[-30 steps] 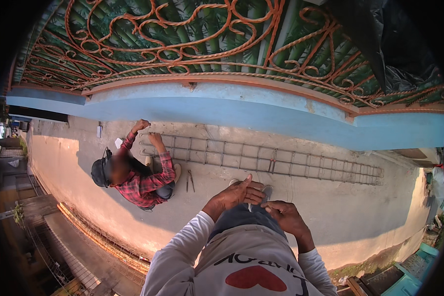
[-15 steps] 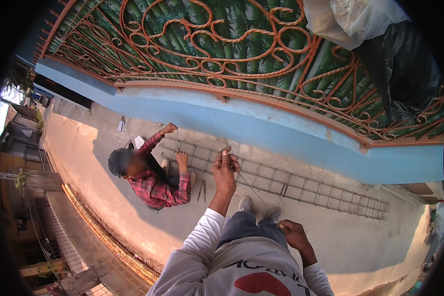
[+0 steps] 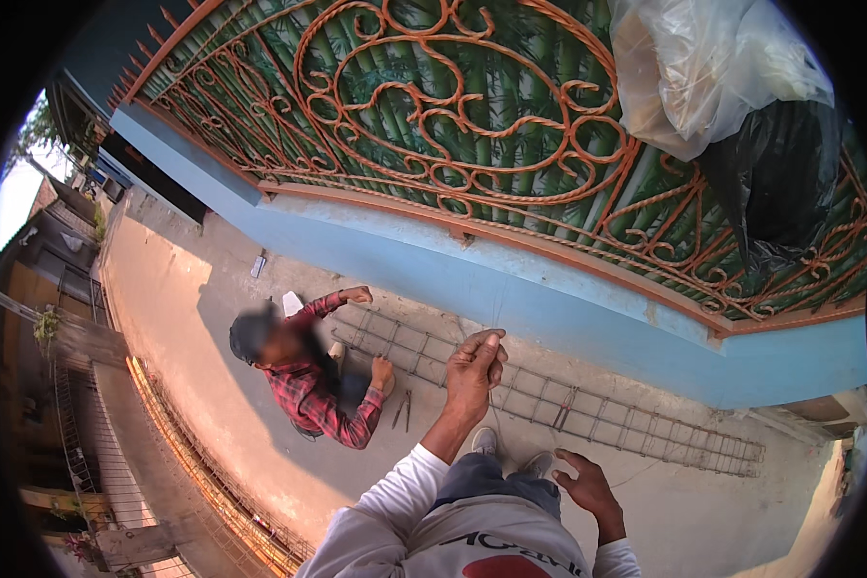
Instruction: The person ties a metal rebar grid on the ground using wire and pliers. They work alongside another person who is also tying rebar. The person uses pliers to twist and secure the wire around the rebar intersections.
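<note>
Head view: the landmark is the rebar cage (image 3: 626,420), which lies lengthwise on the concrete ground (image 3: 722,515) alongside the blue wall (image 3: 376,260). The thin wire (image 3: 499,306) is at the left hand (image 3: 477,371), which appears in front of the cage, left of its middle; fine strands show above the fingertips. The left thumb and fingers are pinched together on the wire; the exact grip point cannot be told. The right hand (image 3: 586,486) is on the wearer's side of the cage, fingers spread and thumb apart, with no object visible in it. The pliers (image 3: 403,411) lie on the ground on the same side, near the cage's left end, where a co-worker (image 3: 318,400) crouches.

Handling, as judged: the wire should be very light, flexible and springy, liable to kink and to slip between dry fingers. It is best held by a thumb-and-finger pinch close to an end, clear of the sharp tip. The cage should be stiff and much heavier; its long bars offer the hold.

Difference: one second earlier, both hands were close together on the wearer's side of the cage. The left hand is now away from the right. Half a second earlier, the right fingers were curled; they are now extended.
</note>
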Demonstrator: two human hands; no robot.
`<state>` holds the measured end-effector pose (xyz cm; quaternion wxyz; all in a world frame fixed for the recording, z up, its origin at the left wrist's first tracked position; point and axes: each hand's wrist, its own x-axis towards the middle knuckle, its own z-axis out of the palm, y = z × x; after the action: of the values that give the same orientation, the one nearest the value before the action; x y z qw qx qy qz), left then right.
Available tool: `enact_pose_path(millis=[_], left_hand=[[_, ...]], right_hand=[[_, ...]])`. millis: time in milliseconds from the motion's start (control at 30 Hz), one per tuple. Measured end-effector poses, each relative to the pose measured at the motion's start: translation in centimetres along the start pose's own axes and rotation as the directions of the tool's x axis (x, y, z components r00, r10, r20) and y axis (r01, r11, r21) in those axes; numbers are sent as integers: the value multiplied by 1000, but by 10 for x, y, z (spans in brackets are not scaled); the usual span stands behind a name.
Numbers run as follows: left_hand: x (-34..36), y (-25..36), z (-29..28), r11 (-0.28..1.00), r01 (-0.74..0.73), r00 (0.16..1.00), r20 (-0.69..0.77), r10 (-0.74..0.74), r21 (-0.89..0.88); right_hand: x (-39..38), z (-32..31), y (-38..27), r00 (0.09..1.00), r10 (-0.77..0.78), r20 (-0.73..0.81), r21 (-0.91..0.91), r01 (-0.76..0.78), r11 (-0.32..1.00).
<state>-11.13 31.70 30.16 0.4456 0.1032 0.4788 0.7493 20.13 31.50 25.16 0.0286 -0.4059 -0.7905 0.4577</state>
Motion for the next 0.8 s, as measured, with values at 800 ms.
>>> enact_pose_path(millis=[800], left_hand=[[-79, -20, -26, 810, -78, 812, 509, -287, 581]], right_hand=[[120, -56, -139, 963, -144, 228, 388, 45, 921]])
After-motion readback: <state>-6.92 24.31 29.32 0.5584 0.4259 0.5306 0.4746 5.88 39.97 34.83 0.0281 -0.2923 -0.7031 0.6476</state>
